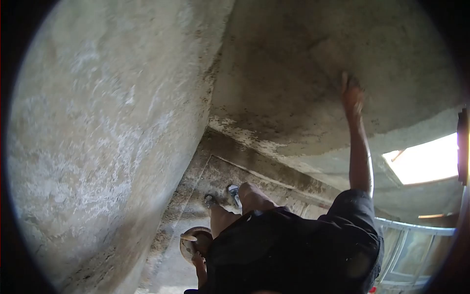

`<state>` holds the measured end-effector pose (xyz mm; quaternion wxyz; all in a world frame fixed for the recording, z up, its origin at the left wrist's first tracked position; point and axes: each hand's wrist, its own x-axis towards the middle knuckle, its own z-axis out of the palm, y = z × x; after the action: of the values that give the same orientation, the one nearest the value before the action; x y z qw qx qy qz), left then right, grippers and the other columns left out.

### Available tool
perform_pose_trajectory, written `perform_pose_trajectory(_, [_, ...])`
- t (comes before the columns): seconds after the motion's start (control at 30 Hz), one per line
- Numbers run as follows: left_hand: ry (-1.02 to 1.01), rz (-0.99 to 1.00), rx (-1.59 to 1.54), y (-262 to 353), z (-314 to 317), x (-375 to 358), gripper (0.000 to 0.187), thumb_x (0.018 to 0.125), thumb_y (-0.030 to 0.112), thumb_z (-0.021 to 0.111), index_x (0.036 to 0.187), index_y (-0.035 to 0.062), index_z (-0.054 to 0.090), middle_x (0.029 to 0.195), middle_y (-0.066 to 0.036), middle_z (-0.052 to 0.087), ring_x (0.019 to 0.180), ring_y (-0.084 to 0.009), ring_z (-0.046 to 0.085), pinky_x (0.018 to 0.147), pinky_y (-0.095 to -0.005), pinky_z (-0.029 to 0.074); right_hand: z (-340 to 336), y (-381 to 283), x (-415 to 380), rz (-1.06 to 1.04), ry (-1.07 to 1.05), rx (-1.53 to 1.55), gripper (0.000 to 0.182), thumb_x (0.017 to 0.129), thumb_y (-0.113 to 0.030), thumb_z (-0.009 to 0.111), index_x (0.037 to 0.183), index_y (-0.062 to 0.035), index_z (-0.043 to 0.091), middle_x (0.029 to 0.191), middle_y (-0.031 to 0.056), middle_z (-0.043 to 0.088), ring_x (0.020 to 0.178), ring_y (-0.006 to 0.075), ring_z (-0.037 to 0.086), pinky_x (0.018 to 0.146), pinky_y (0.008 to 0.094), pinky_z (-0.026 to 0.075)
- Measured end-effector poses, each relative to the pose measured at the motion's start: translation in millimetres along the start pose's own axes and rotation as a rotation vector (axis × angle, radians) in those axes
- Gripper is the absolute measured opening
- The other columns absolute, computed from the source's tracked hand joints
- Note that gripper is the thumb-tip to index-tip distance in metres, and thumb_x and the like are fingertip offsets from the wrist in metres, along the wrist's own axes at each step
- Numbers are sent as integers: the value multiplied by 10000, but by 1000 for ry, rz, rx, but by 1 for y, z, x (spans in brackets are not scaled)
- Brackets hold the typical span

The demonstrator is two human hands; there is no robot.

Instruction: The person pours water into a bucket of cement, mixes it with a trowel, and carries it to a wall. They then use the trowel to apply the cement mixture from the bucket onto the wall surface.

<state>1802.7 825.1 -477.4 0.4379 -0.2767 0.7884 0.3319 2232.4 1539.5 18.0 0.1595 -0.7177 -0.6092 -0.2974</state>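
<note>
My right hand [353, 98] is raised against the upper part of a wall with dark, damp-looking plaster [274, 73]. Its fingers are closed around a flat rectangular tool [330, 53], which blends into the grey surface and is blurred. Low on the left, my left hand [198, 259] grips the near rim of a round pan [208, 234]. A pale, handle-like piece [188, 237] lies across the pan's left side. My dark shirt hides the pan's right edge.
A second rough, whitish-grey wall [98, 147] rises close on my left and meets the damp wall in a corner. Below me is a dusty concrete floor [188, 196]. To the right are a bright window opening [423, 159] and a metal-framed glazed panel [413, 252].
</note>
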Motion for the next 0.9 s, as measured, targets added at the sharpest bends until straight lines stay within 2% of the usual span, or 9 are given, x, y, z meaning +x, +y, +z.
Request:
perform_pose_trajectory(0.17, [9,84,133,30,-24,-5,272,833,298,582,846,26,587,762,-129,612,617,-218,582,491,-355,421,-69,-39,60,204,176,137,639,892,-524,400,856,64,645,738,265,617,682,429,611,641,453,508])
perform_pose_trajectory(0.23, [45,99,197,31,-60,-17,273,834,298,581,847,26,587,763,-130,612,618,-220,583,491,-357,422,-46,-46,56,126,186,16,497,875,-429,509,937,43,653,730,247,608,599,355,617,511,445,495])
perform_pose_trajectory(0.3, [76,127,248,45,-84,-29,274,834,299,580,848,25,587,763,-132,612,619,-221,583,492,-358,422,49,-16,31,-565,717,-1211,355,833,-359,599,800,-14,676,586,191,560,464,259,572,371,411,437])
perform_pose_trajectory(0.37, [92,157,293,57,-95,-37,276,834,300,579,849,25,587,764,-133,612,620,-222,584,493,-359,423,54,-42,-18,-759,681,-970,259,817,-293,627,900,-48,649,522,126,528,422,201,531,333,370,412])
perform_pose_trajectory(0.43, [108,181,331,64,-105,-47,277,835,301,579,849,24,587,764,-134,613,620,-224,584,494,-360,424,106,-47,-71,-492,196,-147,263,844,-273,591,962,-42,631,494,101,519,428,199,544,363,368,439])
perform_pose_trajectory(0.5, [127,201,363,67,-118,-56,278,835,302,578,850,24,587,765,-136,613,621,-225,585,495,-361,424,123,-35,-105,-317,-163,33,310,865,-328,552,990,-61,648,550,132,571,481,219,590,406,381,473])
perform_pose_trajectory(0.73, [152,293,484,88,-155,-70,283,836,305,575,853,23,587,767,-141,613,624,-230,586,497,-365,427,90,52,-154,-110,-372,116,439,861,-491,492,849,-92,673,655,148,633,593,330,617,525,419,508])
perform_pose_trajectory(0.83, [145,339,557,108,-161,-70,285,836,306,574,854,22,588,768,-143,614,625,-232,587,499,-367,428,79,83,-178,-8,-71,326,525,872,-535,438,833,-66,670,677,173,626,640,364,605,571,428,489])
perform_pose_trajectory(0.9, [141,368,612,123,-163,-74,286,837,307,573,855,22,588,769,-144,614,626,-233,588,499,-368,428,71,97,-203,400,-79,282,592,874,-570,393,795,-52,670,720,191,625,705,390,596,643,441,465])
